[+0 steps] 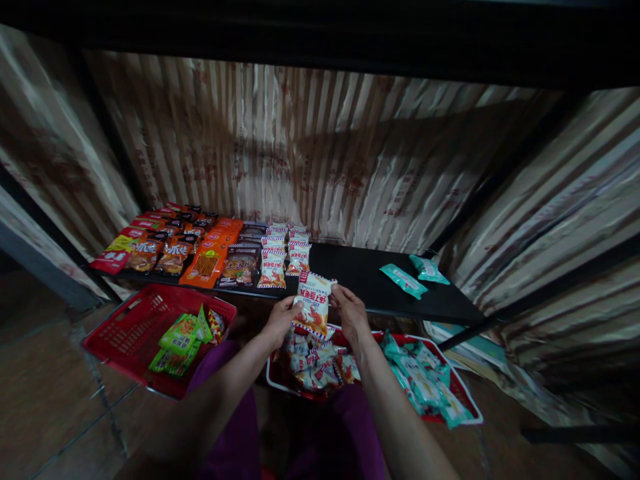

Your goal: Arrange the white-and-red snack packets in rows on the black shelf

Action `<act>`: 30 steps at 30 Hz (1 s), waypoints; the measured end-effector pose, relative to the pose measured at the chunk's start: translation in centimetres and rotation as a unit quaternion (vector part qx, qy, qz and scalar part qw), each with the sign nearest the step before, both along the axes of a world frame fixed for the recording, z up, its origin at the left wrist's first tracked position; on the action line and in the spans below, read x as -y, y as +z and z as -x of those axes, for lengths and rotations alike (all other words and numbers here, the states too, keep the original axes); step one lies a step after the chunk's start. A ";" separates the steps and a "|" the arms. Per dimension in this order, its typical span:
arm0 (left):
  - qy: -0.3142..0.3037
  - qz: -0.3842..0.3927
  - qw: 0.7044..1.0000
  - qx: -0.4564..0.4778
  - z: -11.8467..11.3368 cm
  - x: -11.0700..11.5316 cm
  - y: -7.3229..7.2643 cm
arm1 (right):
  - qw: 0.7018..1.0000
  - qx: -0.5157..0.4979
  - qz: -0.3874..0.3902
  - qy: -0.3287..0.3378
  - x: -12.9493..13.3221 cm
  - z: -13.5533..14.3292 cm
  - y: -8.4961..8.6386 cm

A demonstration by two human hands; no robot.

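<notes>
L hand (281,316) & R hand (349,307) pinch opposite sides of white snack pkt (315,303), held upright-ish over front edge of black shelf (345,267); red basket (273,373) w/ similar pkts below shelf.

- Two bare hands, the left (281,319) and the right (351,310), with slender fingers.
- Both forearms (395,407) uncovered.
- Plain, deep purple clothing (235,427) over both legs, its finer details lost in shadow.

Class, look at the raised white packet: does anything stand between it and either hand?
Nothing visible does: the left hand and the right hand both touch the white packet directly, at opposite sides.
</notes>
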State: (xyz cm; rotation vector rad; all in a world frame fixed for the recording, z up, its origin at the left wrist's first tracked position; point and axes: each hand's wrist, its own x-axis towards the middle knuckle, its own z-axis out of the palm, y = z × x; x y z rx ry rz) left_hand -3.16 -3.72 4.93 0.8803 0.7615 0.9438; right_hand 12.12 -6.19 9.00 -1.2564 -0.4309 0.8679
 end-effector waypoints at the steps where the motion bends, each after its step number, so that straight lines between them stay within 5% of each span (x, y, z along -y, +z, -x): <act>1: 0.000 -0.001 1.000 -0.003 0.0 -0.1 -0.1 | 1.000 0.003 0.003 -0.001 -0.1 -0.1 0.0; 12: -0.028 0.013 0.999 -0.010 -0.4 0.2 -0.1 | 0.997 0.028 0.022 -0.063 -0.8 -0.8 -0.9; 30: -0.069 0.069 0.993 0.069 0.2 1.1 1.2 | 0.999 0.007 -0.002 -0.039 -0.6 -0.5 -0.2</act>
